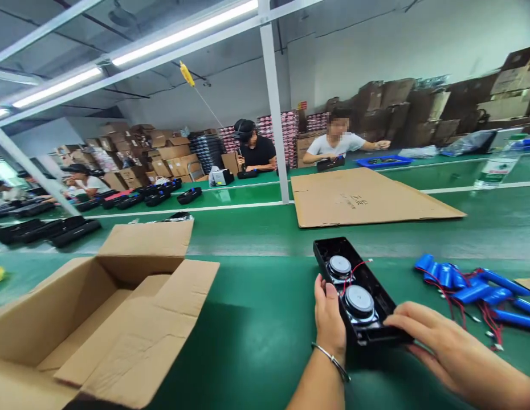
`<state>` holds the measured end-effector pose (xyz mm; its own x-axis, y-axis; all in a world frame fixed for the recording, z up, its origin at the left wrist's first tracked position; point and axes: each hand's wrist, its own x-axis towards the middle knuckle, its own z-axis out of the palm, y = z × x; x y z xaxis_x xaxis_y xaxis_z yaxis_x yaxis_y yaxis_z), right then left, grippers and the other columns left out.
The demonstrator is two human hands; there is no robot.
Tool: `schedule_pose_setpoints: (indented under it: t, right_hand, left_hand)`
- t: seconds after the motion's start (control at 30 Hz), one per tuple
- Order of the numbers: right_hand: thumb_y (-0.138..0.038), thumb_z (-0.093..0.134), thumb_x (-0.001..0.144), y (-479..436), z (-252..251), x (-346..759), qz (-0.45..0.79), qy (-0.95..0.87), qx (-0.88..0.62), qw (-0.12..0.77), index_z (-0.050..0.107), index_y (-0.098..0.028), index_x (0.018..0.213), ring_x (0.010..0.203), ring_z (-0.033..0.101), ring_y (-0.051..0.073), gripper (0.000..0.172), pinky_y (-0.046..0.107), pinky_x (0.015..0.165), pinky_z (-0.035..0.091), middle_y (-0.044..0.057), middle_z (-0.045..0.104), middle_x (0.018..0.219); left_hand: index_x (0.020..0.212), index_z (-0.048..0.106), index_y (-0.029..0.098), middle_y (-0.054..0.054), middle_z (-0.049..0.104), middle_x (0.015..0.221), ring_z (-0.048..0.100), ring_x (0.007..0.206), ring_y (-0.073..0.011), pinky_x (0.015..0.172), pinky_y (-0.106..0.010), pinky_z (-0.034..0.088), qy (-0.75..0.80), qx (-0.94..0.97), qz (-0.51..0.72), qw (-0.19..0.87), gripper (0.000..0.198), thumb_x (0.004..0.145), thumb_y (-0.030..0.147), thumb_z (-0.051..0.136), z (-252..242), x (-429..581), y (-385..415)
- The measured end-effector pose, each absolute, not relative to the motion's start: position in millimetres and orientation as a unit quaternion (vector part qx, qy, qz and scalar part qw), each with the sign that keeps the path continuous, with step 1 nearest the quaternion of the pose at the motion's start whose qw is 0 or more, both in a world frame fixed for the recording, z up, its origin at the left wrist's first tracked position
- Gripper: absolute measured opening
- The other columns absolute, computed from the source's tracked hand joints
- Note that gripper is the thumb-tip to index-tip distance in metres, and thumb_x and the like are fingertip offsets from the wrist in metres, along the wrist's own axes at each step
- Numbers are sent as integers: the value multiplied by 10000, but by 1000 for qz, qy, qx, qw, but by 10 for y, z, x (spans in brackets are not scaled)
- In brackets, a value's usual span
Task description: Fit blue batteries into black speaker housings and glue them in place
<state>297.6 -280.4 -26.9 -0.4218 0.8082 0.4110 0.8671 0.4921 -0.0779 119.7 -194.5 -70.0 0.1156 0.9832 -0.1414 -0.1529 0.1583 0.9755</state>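
Observation:
A black speaker housing is held tilted above the green bench, its inner side facing up. Two round speaker drivers with pale backs sit inside it, and a thin red wire with a small white plug runs between them. Along the housing's left edge, my left hand grips it with the thumb on the rim. My right hand pinches the near right corner, its thumb and fingers on either side of the wall. Right of the housing lie several blue wrapped battery packs with red and black leads.
An open cardboard box stands at the left. Flat cardboard lies beyond the housing, below a white post. A water bottle stands far right. Across the bench, co-workers handle black housings; more housings lie at the left.

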Motion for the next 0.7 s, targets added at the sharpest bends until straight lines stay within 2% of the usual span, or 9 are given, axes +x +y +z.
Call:
schedule_pose_setpoints:
  t: [0.1,0.17,0.3,0.4,0.43,0.5,0.57,0.63,0.7]
  right_hand:
    - [-184,541,720,-3113,-339,2935,-91,-836,-500,209,544,-270,1063,850,575,104,353,163,748,511,8,570,952]
    - [-190,545,722,-3251,-381,2920,-88,-835,-498,215,544,-286,1081,855,578,97,372,149,758,506,0,575,954]
    - [-292,533,810,-3292,-384,3068,-14,-851,-494,179,518,-316,1169,938,567,81,360,117,807,477,3,560,1055]
    - [-387,450,854,-3008,-382,3484,-23,-810,-553,194,555,-309,1157,1106,495,151,330,234,920,457,24,490,1212]
    - [-380,387,873,-2863,-399,3668,-39,-777,-596,199,584,-288,1128,1156,456,183,335,304,975,424,35,476,1238]
    - [-298,306,860,-2553,-465,4034,-54,-732,-666,133,618,-219,1102,1163,443,216,403,377,1020,372,69,473,1251]
    - [-195,353,764,-2286,-562,4320,-48,-723,-682,97,634,-180,1095,1141,455,265,434,450,1004,366,94,469,1264]
    - [-145,376,698,-2109,-663,4483,-37,-732,-676,75,654,-186,1067,1115,470,276,464,452,978,382,85,483,1255]
    - [-129,366,695,-2017,-740,4545,-33,-739,-670,69,662,-195,1054,1068,493,269,469,435,951,396,90,502,1222]
  left_hand:
    - [1312,375,211,-54,510,1275,481,1166,-195,994,-251,364,416,465,496,604,634,755,423,591,-719,1213,-2000]
    - [1286,404,201,-70,525,1259,503,1141,-207,986,-267,381,404,462,501,610,653,690,308,649,-732,1206,-2009]
    - [1216,473,194,-81,561,1207,537,1096,-213,959,-282,412,404,454,496,620,601,637,190,633,-756,1199,-2001]
    - [1177,502,203,-67,580,1176,544,1083,-207,976,-293,402,407,454,496,619,563,628,172,626,-767,1217,-2002]
    - [1169,506,203,-65,585,1168,547,1078,-205,981,-297,399,408,454,495,618,557,626,168,627,-769,1226,-2003]
    - [1162,507,200,-65,592,1154,552,1070,-202,986,-301,394,411,453,494,618,554,623,158,627,-768,1244,-2004]
    - [1161,504,194,-68,593,1151,552,1071,-200,989,-300,390,413,454,494,615,551,624,150,622,-765,1259,-2002]
    - [1158,503,192,-69,592,1152,550,1074,-198,991,-295,387,416,456,494,612,551,622,141,619,-760,1266,-1999]
    - [1156,503,190,-69,593,1150,552,1069,-196,987,-289,389,419,459,492,609,552,619,134,614,-751,1263,-1998]
